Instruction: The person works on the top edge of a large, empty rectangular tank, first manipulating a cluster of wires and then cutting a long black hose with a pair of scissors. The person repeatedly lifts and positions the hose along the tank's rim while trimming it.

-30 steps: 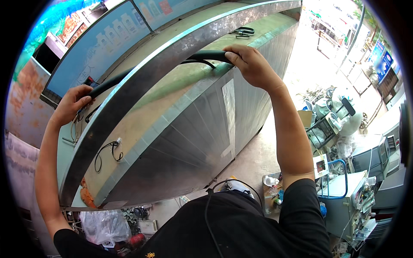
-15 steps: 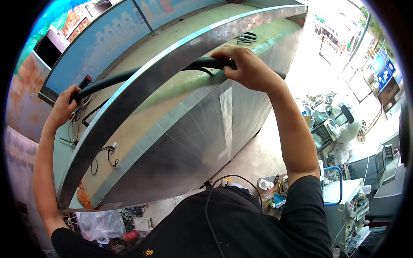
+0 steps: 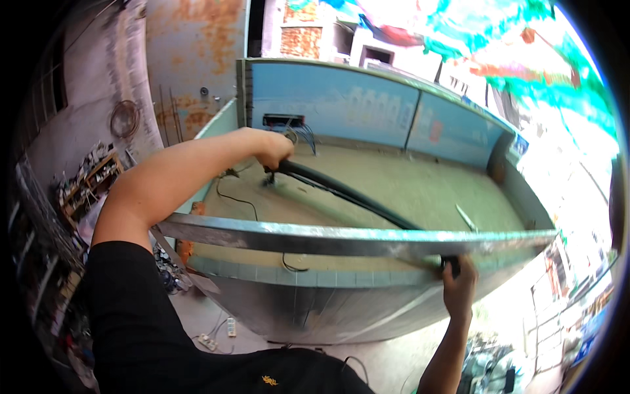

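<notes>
A long black tube [image 3: 354,197] with a thinner black strip along it slants over a beige counter top [image 3: 374,171]. My left hand [image 3: 270,150] is closed round its far left end, near the back of the counter. The tube passes behind a grey metal rail [image 3: 315,238] that spans the counter's front. Below the rail, at the right, my right hand [image 3: 461,279] is closed on the tube's near black end [image 3: 451,264]. The rail hides part of the tube beside my right hand.
A blue panel [image 3: 341,108] closes the counter's back. Dark wires [image 3: 305,139] lie near its left corner, and a loose cable [image 3: 246,200] runs over the top. A light flat strip [image 3: 466,217] rests at the right. Power strips [image 3: 209,341] lie on the floor.
The view has turned left. The tube, earlier running from low left to upper right, now slopes down to the right. My left hand is farther over the counter; my right is nearer me, below the rail.
</notes>
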A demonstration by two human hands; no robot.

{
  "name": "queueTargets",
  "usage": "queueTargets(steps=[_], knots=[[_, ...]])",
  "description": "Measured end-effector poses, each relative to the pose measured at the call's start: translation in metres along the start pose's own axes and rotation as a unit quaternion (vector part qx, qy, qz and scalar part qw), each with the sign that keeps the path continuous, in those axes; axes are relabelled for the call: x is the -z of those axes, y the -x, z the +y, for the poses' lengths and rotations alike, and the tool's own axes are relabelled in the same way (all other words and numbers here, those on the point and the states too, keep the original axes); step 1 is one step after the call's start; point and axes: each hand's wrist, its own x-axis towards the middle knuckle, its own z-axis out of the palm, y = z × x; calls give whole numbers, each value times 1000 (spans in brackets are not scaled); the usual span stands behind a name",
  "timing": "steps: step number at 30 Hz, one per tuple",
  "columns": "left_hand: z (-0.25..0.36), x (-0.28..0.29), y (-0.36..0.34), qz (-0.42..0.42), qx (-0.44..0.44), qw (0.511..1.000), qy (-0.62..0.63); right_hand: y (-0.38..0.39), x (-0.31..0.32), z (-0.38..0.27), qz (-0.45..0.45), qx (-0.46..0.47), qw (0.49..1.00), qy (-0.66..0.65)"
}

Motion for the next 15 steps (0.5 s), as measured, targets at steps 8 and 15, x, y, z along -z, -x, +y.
queueTargets(steps=[8,15], knots=[[-9,-8,6,-104,32,986,129,1,-8,-11,-16,-43,998,-41],[0,-26,-23,-92,15,989,-110,2,0,1,3,-53,998,-21]])
